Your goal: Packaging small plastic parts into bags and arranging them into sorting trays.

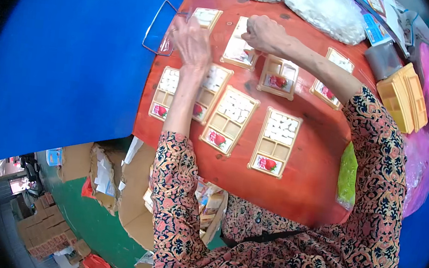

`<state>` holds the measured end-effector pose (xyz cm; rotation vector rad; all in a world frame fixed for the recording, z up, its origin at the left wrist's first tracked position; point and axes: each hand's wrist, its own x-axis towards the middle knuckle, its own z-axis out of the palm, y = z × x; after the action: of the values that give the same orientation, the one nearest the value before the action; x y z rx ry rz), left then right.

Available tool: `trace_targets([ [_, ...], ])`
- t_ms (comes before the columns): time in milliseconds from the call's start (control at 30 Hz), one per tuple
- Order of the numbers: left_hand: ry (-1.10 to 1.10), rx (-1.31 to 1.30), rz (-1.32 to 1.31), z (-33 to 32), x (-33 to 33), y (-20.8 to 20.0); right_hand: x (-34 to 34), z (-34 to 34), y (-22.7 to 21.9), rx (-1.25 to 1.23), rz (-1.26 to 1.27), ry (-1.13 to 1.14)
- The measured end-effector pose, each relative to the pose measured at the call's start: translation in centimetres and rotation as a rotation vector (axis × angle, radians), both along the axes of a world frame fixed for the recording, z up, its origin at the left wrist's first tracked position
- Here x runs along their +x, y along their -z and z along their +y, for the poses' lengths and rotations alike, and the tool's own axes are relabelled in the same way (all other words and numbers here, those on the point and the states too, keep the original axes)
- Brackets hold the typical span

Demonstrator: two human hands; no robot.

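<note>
My left hand [191, 43] reaches to the far left of the table, just in front of a cream tray of white pieces [206, 17]. Its fingers look bent and apart, though slightly smeared. Next to it, a clear plastic lid or box [160, 28] overhangs the table's left edge; contact is unclear. My right hand [266, 34] is closed with bunched fingers over another cream tray [239, 56]; anything in them is hidden. Nearer me stand several divided trays, such as the middle one [230, 120] and the right one [275, 142], holding white pieces and strawberry-printed packets.
The red-covered table [315, 159] carries bags of white pieces [324, 13] along its far edge. At right are stacked yellow trays [404, 98], a grey container [383, 60] and pink plastic bags [420, 164]. Below the near-left edge stands an open cardboard box [135, 204].
</note>
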<state>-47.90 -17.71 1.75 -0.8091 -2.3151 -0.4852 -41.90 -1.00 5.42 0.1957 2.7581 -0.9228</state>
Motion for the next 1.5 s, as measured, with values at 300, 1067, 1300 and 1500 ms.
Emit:
trace_targets([
  [300, -0.268, -0.293, -0.196, -4.2, -3.2, 1.7, -2.3, 0.8, 4.5, 0.091, 0.389, 0.043],
  [1067, -0.07, 0.562, -0.756, -5.0, -3.9, -2.1, -12.2, 1.6, 8.2, 0.643, 0.837, -0.38],
  [1300, -0.051, 0.678, -0.902, -4.5, -3.1, -1.4, -11.9, 4.5, 6.9, 0.354, 1.062, -0.097],
  [1500, -0.026, 0.716, -0.988, -4.9, -4.4, -0.3, -10.1, 7.4, 5.5, -0.232, 0.874, 0.145],
])
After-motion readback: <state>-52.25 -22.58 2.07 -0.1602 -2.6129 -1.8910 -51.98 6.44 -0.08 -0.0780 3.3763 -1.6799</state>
